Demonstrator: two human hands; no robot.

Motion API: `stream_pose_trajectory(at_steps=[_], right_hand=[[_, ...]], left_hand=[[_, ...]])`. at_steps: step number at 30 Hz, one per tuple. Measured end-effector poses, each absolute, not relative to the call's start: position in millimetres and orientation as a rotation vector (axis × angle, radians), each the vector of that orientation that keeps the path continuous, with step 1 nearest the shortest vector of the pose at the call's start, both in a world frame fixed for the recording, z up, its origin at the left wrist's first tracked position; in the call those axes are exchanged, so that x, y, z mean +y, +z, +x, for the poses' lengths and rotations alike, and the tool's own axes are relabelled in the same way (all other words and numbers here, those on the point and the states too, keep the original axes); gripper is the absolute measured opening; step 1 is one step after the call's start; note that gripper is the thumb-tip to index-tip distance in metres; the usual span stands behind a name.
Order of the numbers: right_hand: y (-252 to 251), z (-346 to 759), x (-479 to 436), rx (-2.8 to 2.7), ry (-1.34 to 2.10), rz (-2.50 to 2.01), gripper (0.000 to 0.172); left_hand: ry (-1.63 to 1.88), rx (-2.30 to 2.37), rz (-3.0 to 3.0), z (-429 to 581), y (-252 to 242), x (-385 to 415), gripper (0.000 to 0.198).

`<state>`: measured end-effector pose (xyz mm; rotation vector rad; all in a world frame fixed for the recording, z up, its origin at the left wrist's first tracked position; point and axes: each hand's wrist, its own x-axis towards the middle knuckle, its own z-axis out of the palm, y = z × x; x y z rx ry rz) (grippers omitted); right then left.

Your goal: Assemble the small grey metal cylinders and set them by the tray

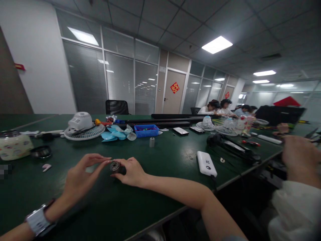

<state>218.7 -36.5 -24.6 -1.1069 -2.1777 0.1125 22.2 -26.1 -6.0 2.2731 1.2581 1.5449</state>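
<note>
My right hand [134, 172] grips a small dark cylindrical motor [115, 166], tilted so that its round metal end faces me. Beside it, my left hand [81, 175] has thumb and forefinger pinched together at the upper rim of that end. Whatever sits between those fingertips, if anything, is too small to make out. A silver metal cylinder [151, 142] stands upright on the green table [170, 157], beyond my right hand.
Fan housing [81, 122], light-blue fan blades [116, 133] and a blue tray [146, 131] lie beyond my hands. A patterned jar [13, 145] stands left. To the right are a white power bank [206, 163], a black device [232, 147] and a co-worker's hand [299, 157].
</note>
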Motion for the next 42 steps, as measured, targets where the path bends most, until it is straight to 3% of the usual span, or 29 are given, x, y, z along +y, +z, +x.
stream_pose_trajectory(at_steps=[2,9,19,31,38,42], right_hand=[[-23.3,220.0,-36.8,-2.140,0.193,-1.129,0.054],[-27.9,223.9,-31.7,-2.047,0.372,-1.162,0.052],[-22.9,243.7,-38.6,-2.020,0.438,-1.167,0.046],[-38.2,380.9,40.1,-1.473,-0.099,-1.750,0.038],[-45.4,408.5,64.1,-1.503,-0.094,-1.853,0.046],[-37.7,389.1,45.8,-1.456,-0.358,-1.735,0.069]], left_hand=[[1.563,1.367,2.205,11.1,-3.4,-23.1,0.045],[0.911,1.264,2.066,-10.0,-25.6,3.0,0.061],[0.838,1.173,2.074,-6.3,-32.3,4.0,0.064],[0.809,1.167,2.057,-5.4,-31.4,3.5,0.067],[0.817,1.132,2.042,-5.6,-30.9,1.6,0.065],[0.864,1.134,2.002,-4.6,-27.0,-2.6,0.066]])
